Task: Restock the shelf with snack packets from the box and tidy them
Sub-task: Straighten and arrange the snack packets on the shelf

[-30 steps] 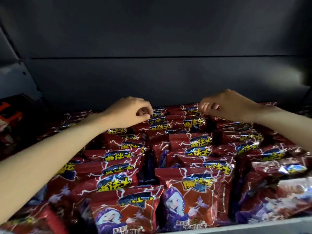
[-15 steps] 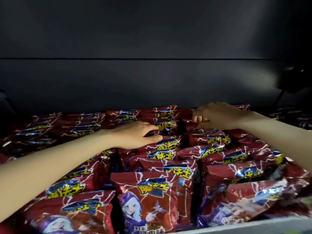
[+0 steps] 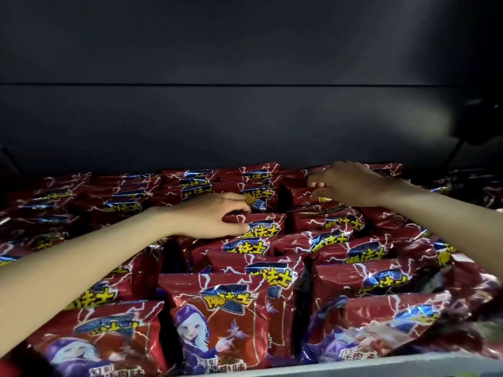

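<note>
Glossy foil snack packets point(image 3: 217, 319)

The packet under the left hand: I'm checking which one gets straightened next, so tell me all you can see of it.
The packet is glossy dark red foil with white lightning streaks and a blue-and-yellow logo. It stands upright in the centre row, mid-depth, pressed between packets ahead and behind. The left hand pinches its top left edge, thumb in front; its lower part is hidden.
</note>
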`<state>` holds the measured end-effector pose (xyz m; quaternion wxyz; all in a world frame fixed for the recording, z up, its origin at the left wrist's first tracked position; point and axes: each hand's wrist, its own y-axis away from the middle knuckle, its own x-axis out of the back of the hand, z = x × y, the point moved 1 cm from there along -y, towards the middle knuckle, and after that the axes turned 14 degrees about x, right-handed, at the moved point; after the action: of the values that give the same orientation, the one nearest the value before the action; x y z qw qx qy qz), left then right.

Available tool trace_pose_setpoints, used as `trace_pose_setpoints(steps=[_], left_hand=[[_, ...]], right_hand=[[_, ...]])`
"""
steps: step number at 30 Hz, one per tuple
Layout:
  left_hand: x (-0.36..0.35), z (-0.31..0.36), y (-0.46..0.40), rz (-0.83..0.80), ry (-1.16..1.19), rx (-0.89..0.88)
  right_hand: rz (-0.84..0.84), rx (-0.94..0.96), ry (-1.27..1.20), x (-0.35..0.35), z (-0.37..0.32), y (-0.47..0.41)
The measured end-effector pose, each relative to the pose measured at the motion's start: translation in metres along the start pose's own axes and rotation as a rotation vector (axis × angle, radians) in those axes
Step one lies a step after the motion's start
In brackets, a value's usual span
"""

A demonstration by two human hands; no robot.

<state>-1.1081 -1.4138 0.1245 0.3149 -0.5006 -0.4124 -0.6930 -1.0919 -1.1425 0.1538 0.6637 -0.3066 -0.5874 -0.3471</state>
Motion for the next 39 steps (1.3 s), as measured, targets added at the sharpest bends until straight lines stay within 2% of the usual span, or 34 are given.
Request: trace_pose_setpoints(steps=[2,8,16,19,22,24,26,30,32,34,36,39], left_hand=[[0.000,-0.001,-0.001,-0.001,0.006,-0.003],[-0.003,-0.003,0.001,-0.001,0.062,-0.011],[-0.004,0.000,0.007,0.086,-0.007,0.045],[-0.009,-0.009,0.004,0.087,0.055,0.032],[-0.015,-0.019,-0.002,0.069,0.087,0.044],[-0.018,-0.023,-0.005,0.077,0.092,0.065],[-0.019,-0.025,-0.007,0.107,0.096,0.066],[-0.013,-0.018,-0.001,0.051,0.194,0.039],[-0.008,-0.017,0.001,0.119,0.347,0.037],[-0.001,-0.019,0.000,0.284,0.488,0.047],[0.008,-0.022,-0.002,0.425,0.457,0.046],[0.013,-0.020,-0.005,0.421,0.282,0.013]], right_hand=[[0.062,0.012,-0.046,0.001,0.001,0.000],[0.097,0.091,-0.215,-0.001,-0.019,-0.014],[0.186,0.052,-0.048,-0.008,-0.052,-0.053],[0.110,0.100,-0.006,-0.006,-0.055,-0.052],[-0.067,0.155,0.020,-0.001,-0.050,-0.047],[-0.100,0.175,0.020,0.003,-0.049,-0.049],[-0.028,0.181,0.038,0.004,-0.053,-0.054],[0.170,0.096,-0.006,0.004,-0.065,-0.070],[0.192,0.090,-0.036,0.002,-0.071,-0.077],[0.182,0.109,-0.059,0.000,-0.074,-0.082],[0.152,0.141,-0.085,-0.001,-0.075,-0.082],[0.052,0.195,-0.129,0.000,-0.072,-0.077]])
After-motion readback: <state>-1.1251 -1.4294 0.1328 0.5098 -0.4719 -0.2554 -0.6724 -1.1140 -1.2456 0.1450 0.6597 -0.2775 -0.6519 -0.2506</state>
